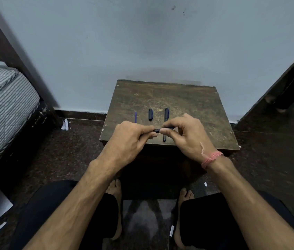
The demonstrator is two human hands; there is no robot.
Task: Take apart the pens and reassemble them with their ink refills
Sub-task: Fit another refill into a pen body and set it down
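We hold the dark plastic pen barrel (162, 129) pinched between left hand (131, 136) and right hand (187, 134), fingers closed. Beyond the grip: thin blue refill (135, 117), dark cap (150, 114). Risk: uneven twisting, parts slip and roll off the worn wooden table (187, 98).

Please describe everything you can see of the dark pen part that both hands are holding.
The pen part is a slim, dark tube, seemingly plastic. It lies about level, crosswise, above the near part of the wooden table. The left hand pinches one end, the right hand the other. Only a short middle stretch shows; fingers hide the ends.
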